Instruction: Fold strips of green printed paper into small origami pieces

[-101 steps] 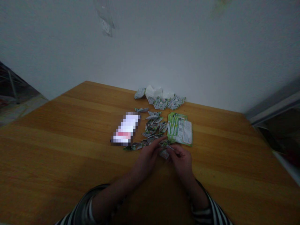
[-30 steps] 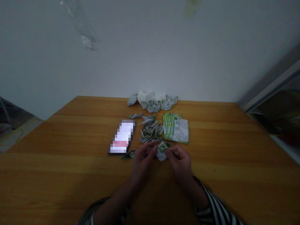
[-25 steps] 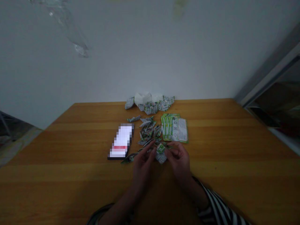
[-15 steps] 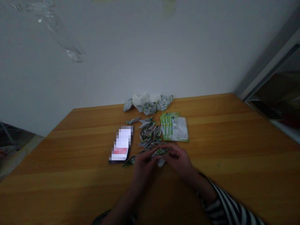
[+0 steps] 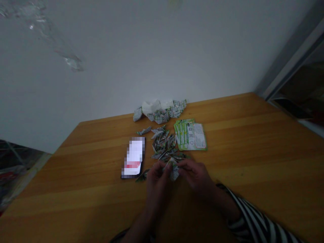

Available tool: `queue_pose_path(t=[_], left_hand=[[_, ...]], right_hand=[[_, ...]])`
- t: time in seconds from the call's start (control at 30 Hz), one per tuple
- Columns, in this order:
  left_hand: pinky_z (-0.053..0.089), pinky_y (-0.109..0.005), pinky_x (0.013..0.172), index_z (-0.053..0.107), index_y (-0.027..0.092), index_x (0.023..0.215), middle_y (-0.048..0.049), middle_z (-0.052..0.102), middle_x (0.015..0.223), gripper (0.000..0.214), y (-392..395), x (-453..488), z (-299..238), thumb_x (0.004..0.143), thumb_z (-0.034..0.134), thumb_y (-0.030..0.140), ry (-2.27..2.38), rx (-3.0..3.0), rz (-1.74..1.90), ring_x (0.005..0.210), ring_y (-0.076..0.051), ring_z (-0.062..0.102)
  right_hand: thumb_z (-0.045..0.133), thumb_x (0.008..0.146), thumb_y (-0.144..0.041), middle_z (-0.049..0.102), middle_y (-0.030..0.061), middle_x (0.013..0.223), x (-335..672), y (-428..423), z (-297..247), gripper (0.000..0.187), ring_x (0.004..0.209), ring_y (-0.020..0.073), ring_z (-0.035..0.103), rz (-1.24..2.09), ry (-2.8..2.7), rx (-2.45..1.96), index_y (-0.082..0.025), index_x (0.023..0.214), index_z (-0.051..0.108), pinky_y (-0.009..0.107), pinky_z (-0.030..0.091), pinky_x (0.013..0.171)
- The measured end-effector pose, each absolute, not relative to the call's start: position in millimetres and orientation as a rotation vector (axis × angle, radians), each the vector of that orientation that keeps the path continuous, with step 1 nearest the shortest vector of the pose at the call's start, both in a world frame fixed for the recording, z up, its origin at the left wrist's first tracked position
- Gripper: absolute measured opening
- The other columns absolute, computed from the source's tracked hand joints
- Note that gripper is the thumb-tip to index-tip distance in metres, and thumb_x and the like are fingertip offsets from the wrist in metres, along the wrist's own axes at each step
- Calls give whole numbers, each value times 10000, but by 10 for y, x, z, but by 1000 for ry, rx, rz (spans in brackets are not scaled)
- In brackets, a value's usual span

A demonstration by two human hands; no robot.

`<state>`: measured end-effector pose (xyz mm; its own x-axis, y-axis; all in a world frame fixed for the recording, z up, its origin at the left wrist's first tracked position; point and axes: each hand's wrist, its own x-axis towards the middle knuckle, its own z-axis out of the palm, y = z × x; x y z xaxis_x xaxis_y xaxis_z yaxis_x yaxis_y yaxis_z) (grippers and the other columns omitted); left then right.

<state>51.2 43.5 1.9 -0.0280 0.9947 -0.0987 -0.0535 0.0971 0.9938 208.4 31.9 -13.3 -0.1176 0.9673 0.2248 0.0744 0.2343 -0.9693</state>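
Two hands pinched what?

The left hand and right hand pinched one creased, green-printed paper fold between them, just ahead of a spiky heap of folded paper; its print was too small to read.

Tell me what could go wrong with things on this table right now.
The folded paper piece pinched between the left hand and right hand sits close to the loose pile of folded pieces, so a slip could scatter them. The left hand is also near the phone and a stray folded strip, and might knock them.
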Motion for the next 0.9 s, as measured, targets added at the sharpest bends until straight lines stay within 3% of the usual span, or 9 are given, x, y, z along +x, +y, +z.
queue_pose_path(t=[0.2,0.37,0.53,0.67,0.8,0.9], left_hand=[[404,-202,560,583,156,618,24,568,577,292,400,535,132,732,732,379,1281,1137,1191,572,-114,499],[418,-213,565,599,163,609,20,575,580,267,394,550,148,706,749,362,1379,1176,1213,580,-127,511],[434,-221,583,603,168,623,12,613,613,231,384,584,139,701,745,332,1367,1140,1213,597,-136,541],[423,-213,580,614,168,628,18,605,608,192,382,549,145,715,733,290,1441,1218,1201,601,-130,536],[416,-215,562,616,162,629,16,602,591,198,410,501,156,724,724,298,1422,1268,1122,583,-131,533],[416,-216,549,604,159,619,18,597,571,205,443,491,172,702,733,296,1358,1221,1068,560,-128,526]], right_hand=[[665,816,-238,754,48,909,2055,312,-118,148,826,194,723,1073,-1247,-1089,-209,960,664,284,574,715],[773,700,-247,712,11,657,2055,330,-112,89,625,177,683,1028,-1065,-1152,-206,679,697,277,561,603],[773,683,-225,687,-7,611,2037,347,-120,123,576,158,655,1152,-901,-1165,-198,668,654,249,531,554],[713,783,-343,678,-9,649,2088,378,-141,160,560,139,631,1230,-989,-1130,-196,800,653,228,507,520],[532,900,-485,655,7,582,2223,429,-156,397,478,120,610,1535,-1236,-1014,-158,727,674,214,491,465],[519,902,-501,731,53,729,2327,475,-132,414,567,125,672,1797,-1315,-885,-140,834,711,223,543,540]])
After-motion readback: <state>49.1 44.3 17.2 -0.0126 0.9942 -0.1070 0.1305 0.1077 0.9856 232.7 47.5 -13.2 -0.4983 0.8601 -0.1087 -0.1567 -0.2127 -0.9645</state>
